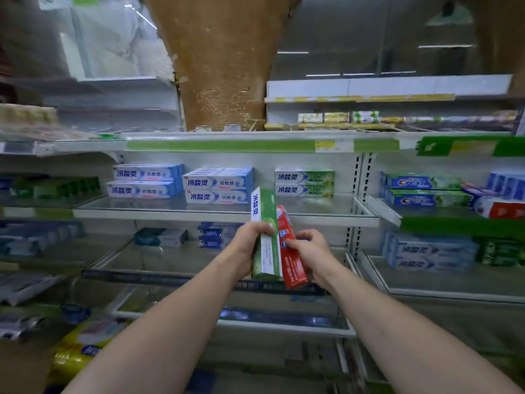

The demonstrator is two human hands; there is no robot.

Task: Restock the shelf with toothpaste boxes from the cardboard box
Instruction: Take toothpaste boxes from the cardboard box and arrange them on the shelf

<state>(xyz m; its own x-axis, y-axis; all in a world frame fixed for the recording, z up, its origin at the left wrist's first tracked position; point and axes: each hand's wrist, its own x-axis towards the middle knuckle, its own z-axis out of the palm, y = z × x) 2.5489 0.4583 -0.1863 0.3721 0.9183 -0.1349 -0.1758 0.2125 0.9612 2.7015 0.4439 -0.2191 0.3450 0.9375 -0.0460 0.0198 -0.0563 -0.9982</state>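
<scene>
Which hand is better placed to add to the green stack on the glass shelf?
Left, probably. The left hand grips the green box, matching the green stack just above it; the right hand holds the red box.

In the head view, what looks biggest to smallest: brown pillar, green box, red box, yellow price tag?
1. brown pillar
2. green box and red box: they look about alike, so tied
3. yellow price tag

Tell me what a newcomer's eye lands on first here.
Dead centre, the left hand grips an upright green toothpaste box while the right hand holds a red toothpaste box tilted beside it. Behind them, blue-and-white boxes sit stacked two high on the glass shelf, and a broad brown column rises above.
</scene>
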